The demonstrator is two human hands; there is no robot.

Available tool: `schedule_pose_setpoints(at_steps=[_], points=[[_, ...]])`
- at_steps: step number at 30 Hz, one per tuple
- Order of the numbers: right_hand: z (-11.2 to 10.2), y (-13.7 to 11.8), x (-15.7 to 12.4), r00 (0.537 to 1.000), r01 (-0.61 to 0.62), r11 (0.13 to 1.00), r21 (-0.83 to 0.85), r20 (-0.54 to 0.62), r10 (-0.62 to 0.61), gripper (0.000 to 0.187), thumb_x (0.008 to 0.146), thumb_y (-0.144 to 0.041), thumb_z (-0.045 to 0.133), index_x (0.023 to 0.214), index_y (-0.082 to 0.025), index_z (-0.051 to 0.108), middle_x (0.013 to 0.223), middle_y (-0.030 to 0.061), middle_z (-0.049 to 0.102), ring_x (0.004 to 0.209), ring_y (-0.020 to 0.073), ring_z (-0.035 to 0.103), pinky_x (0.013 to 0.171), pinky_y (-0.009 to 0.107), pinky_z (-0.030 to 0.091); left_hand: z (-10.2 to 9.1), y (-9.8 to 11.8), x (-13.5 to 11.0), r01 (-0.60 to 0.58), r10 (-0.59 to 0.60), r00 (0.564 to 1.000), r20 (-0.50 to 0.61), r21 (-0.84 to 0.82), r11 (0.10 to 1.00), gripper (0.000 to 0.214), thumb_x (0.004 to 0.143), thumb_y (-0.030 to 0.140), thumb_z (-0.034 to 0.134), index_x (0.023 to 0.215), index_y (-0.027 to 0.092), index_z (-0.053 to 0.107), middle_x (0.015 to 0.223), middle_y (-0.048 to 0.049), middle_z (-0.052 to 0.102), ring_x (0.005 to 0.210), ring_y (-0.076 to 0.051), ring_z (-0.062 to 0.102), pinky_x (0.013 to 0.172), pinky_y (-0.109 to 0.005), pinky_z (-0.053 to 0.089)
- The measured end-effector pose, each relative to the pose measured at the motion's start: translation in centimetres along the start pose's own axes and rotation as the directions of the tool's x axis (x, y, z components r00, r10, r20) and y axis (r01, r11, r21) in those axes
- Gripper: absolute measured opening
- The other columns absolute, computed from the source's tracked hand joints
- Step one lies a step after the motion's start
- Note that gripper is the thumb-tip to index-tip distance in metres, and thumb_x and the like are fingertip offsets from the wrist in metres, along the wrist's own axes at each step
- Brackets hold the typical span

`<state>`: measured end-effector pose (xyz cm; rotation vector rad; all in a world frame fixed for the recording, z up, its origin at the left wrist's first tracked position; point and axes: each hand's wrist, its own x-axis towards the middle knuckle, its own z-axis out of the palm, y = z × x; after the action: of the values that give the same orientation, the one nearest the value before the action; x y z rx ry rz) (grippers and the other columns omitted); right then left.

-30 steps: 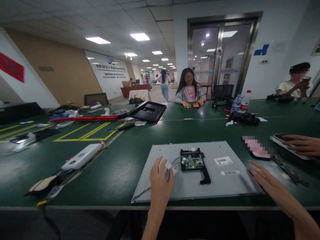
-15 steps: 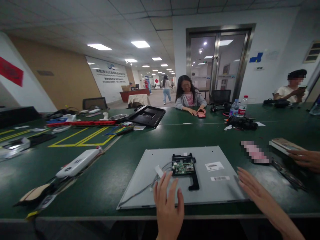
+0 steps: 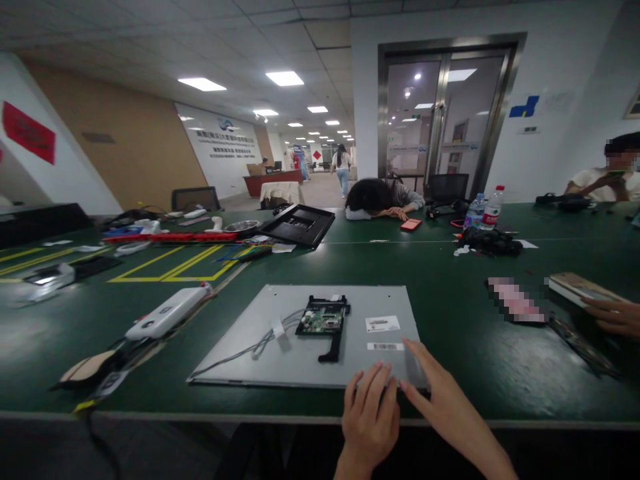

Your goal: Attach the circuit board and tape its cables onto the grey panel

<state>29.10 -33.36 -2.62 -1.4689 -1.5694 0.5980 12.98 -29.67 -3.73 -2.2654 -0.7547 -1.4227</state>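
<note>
A flat grey metal display panel (image 3: 235, 353) lies on the green table near its front edge. A green circuit board (image 3: 320, 319) in a black bracket (image 3: 330, 348) sits on its back, with thin cables (image 3: 250, 348) running to the lower left corner. Over the panel's front right edge is my left hand (image 3: 371, 410), fingers stretched forward and holding nothing. My right hand (image 3: 440, 393) is at the front right corner, thumb and fingers apart, beside a barcode label (image 3: 385, 347). Whether its fingertips press on the panel's edge is hard to tell.
A white device on a strap (image 3: 167, 313) lies to the left. Behind are a black plastic frame (image 3: 300, 225), bottles (image 3: 493, 210) and a person resting their head on the table (image 3: 540, 257). At right, another person's hand (image 3: 613, 313) is by a box (image 3: 580, 288).
The panel has slid left across the table. My right hand has moved left to its corner, and my left hand has shifted right, close to it. The person opposite has lowered their head.
</note>
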Motion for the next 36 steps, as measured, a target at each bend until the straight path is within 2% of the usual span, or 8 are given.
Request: schedule_pose_setpoints(at_steps=[7,11,20,26,32,36], points=[[1.3,-1.8,1.0,0.992,-0.005,0.994,0.105,0.123,-0.008,0.055,0.092,-0.040,0.045,0.145,-0.032,0.032,0.151,0.0004,0.034,0.141,0.0232,0.026,0.117,0.049,0.018,0.1,0.1,-0.4,0.086,-0.081,0.995,-0.049,0.097,0.992,0.033,0.080,0.008,0.048,0.110,0.016,0.060,0.103,-0.0116,0.069,0.106,-0.022,0.062,0.097,-0.038,0.040],[2.0,-2.1,2.0,0.986,-0.002,0.977,0.215,0.163,-0.034,0.053,0.094,-0.040,0.041,0.145,-0.033,0.033,0.151,-0.0022,0.033,0.141,0.0206,0.025,0.118,0.046,0.015,0.3,0.1,-0.5,0.132,-0.127,0.991,-0.039,0.147,0.980,0.038,0.082,0.012,0.050,0.119,0.014,0.055,0.107,-0.0143,0.068,0.109,-0.024,0.060,0.097,-0.040,0.039],[3.8,-3.7,4.0,0.978,-0.040,0.916,0.400,0.205,-0.046,0.051,0.095,-0.036,0.033,0.146,-0.032,0.032,0.151,-0.0042,0.033,0.141,0.0184,0.026,0.118,0.042,0.014,0.4,-0.1,-1.0,0.212,-0.210,0.977,-0.023,0.115,0.971,0.052,0.083,0.015,0.049,0.134,0.011,0.043,0.117,-0.0182,0.061,0.118,-0.027,0.053,0.098,-0.042,0.039],[4.5,-4.4,4.7,0.963,-0.017,0.910,0.415,0.250,-0.096,0.052,0.097,-0.041,0.029,0.148,-0.031,0.025,0.155,-0.0058,0.024,0.143,0.0165,0.018,0.119,0.041,0.008,0.3,-0.1,-0.8,0.290,-0.290,0.957,-0.012,0.109,0.951,0.061,0.083,0.017,0.048,0.142,0.010,0.034,0.128,-0.0212,0.053,0.124,-0.029,0.047,0.098,-0.044,0.040],[5.5,-5.7,5.7,0.949,0.021,0.922,0.386,0.283,-0.140,0.056,0.098,-0.046,0.029,0.150,-0.028,0.020,0.157,-0.0028,0.018,0.144,0.0171,0.012,0.119,0.042,0.005,0.0,0.1,-0.8,0.429,-0.429,0.903,-0.008,0.015,0.903,0.070,0.082,0.014,0.047,0.147,0.012,0.023,0.140,-0.0214,0.040,0.132,-0.030,0.037,0.102,-0.046,0.039],[6.5,-6.3,6.5,0.942,0.077,0.929,0.362,0.278,-0.186,0.057,0.098,-0.047,0.027,0.151,-0.025,0.019,0.157,0.0005,0.018,0.145,0.0162,0.010,0.119,0.041,0.005,-0.4,0.0,-0.4,0.560,-0.558,0.829,0.042,-0.091,0.824,0.074,0.080,0.005,0.044,0.149,0.019,0.018,0.146,-0.0179,0.030,0.136,-0.027,0.031,0.106,-0.047,0.036]])
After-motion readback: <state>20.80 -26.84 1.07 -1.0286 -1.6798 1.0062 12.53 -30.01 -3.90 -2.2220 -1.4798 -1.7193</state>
